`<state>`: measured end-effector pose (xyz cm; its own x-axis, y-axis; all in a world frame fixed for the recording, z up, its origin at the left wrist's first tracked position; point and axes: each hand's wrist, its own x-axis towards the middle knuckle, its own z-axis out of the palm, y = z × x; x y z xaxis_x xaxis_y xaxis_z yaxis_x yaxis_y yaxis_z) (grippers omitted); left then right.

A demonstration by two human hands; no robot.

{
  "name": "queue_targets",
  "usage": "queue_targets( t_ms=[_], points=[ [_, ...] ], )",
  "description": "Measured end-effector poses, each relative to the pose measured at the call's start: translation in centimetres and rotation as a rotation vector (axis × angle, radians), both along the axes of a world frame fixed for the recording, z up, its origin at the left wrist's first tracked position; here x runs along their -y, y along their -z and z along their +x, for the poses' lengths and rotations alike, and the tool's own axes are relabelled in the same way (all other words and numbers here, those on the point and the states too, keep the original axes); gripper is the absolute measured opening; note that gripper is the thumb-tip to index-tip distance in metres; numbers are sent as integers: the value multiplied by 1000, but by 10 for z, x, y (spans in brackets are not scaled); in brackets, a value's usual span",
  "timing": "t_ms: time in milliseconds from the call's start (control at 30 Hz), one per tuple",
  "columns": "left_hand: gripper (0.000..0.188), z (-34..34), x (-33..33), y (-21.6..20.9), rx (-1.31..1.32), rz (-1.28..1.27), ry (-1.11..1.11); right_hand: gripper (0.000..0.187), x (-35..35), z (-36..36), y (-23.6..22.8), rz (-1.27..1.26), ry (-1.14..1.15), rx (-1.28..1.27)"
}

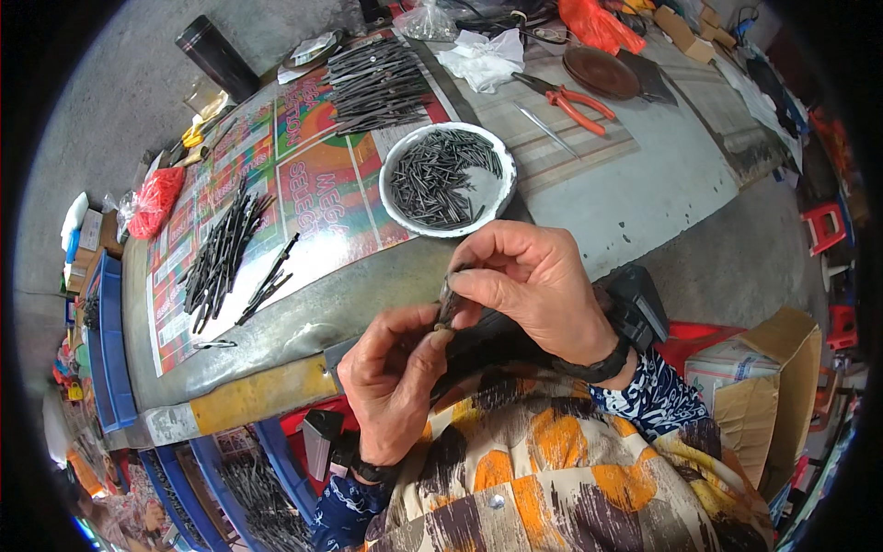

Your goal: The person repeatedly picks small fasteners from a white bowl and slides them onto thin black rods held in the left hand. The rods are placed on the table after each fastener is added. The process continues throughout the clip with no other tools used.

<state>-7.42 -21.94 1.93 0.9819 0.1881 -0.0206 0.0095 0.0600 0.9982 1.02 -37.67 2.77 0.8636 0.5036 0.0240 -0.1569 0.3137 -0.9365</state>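
In front of my body, both hands meet around a small, dark, narrow piece (448, 302); its exact kind is hard to make out. My left hand (395, 377) pinches its lower end between thumb and fingertips. At the upper end, the thumb and index finger of my right hand (543, 285) are closed on it. Just beyond the hands stands a white-rimmed bowl (405, 224) with many short dark rods (437, 175) in it. To the left lie a pile of long dark strips (221, 258) and a smaller group of strips (269, 281).
More dark strips (375, 83) lie in rows at the back. Red-handled pliers (579, 110), a thin silver tool (544, 129) and a brown disc (601, 74) lie back right. A black flask (218, 57) stands far left. Blue crates (112, 350) and a cardboard box (777, 405) flank me.
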Motion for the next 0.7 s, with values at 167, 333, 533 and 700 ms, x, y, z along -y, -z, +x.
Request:
queue_targets(
  t_ms=[167, 333, 533, 700],
  points=[
    [14, -2, -1, 1, -5, 52, -2, 8, 0, -3, 0, -96, 19, 95],
    [14, -2, -5, 3, 2, 108, 11, 7, -3, -7, 3, -230, 78, 292],
    [15, -4, -21, 0, 12, 119, -38, 12, 10, 17, 3, -462, 170, 667],
    [16, -5, -50, -2, 23, 131, -163, 8, 24, 58, 9, -806, 308, 927]
  ],
)
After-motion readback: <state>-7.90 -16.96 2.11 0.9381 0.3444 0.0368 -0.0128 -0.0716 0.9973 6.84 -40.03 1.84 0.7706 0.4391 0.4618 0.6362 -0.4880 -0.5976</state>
